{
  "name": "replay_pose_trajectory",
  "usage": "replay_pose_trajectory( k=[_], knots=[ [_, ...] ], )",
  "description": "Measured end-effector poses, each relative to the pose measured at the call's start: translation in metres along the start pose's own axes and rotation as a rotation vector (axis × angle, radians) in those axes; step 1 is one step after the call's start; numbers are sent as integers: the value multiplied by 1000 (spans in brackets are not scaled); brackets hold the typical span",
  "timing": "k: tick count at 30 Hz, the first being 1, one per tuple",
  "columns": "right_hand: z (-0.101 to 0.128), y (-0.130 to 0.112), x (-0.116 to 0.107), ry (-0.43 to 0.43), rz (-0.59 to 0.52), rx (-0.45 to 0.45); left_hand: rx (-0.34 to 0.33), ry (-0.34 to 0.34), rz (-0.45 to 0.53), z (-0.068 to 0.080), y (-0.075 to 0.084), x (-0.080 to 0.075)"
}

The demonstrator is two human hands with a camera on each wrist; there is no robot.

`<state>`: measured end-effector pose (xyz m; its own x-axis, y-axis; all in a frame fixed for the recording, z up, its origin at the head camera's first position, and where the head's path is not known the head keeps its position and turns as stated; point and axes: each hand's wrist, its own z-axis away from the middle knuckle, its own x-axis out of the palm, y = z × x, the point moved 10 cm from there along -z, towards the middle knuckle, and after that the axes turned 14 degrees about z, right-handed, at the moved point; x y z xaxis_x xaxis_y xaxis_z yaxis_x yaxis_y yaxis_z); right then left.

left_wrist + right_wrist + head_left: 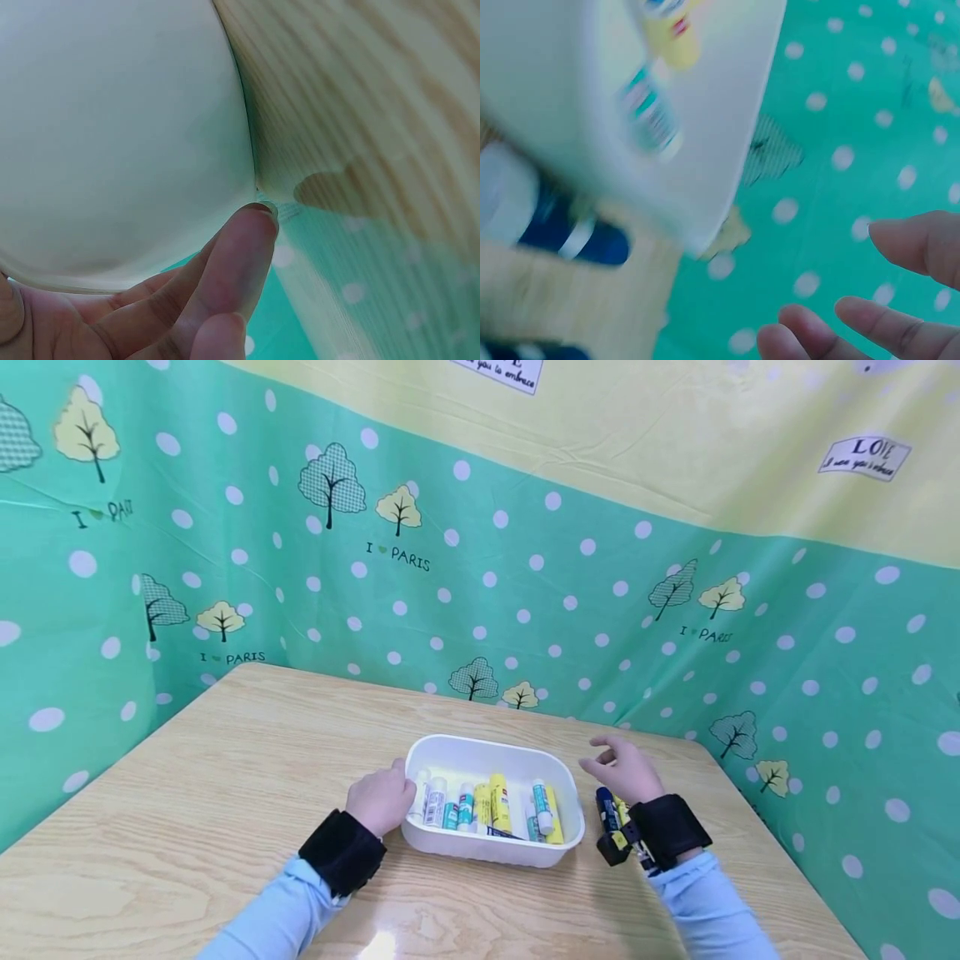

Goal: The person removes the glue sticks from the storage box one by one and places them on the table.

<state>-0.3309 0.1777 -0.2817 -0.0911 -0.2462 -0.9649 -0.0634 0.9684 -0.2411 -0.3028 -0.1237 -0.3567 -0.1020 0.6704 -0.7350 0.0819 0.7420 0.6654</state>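
Left hand (382, 800) grips the white tub's (450, 746) left wall, fingers curled against it; right hand (624, 770) hovers beside its right rim, fingers loosely spread.

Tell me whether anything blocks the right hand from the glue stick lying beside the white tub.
Nothing visible does. The right hand hovers open just above the blue glue stick, which lies on the table right of the white tub; the left hand holds the tub's far side.
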Motion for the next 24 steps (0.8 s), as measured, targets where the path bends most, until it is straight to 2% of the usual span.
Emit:
replay_pose_trajectory(
  k=[6, 11, 14, 19, 22, 24],
  knots=[
    [-3, -38, -4, 23, -87, -66, -5, 6, 3, 0, -2, -3],
    [-11, -61, 7, 19, -115, -76, -4, 8, 8, 1, -1, -5],
    [-17, -71, 14, 43, -113, -68, -1, 10, 5, 2, 1, -5],
    [-27, -83, 19, 131, -80, -77, -7, 7, 2, 1, 1, -2],
    [-32, -88, 25, 130, -53, -82, -12, 9, 1, 1, 0, -1],
    [-35, -88, 33, 97, -36, -76, -6, 14, -1, 0, 1, -1]
  ],
)
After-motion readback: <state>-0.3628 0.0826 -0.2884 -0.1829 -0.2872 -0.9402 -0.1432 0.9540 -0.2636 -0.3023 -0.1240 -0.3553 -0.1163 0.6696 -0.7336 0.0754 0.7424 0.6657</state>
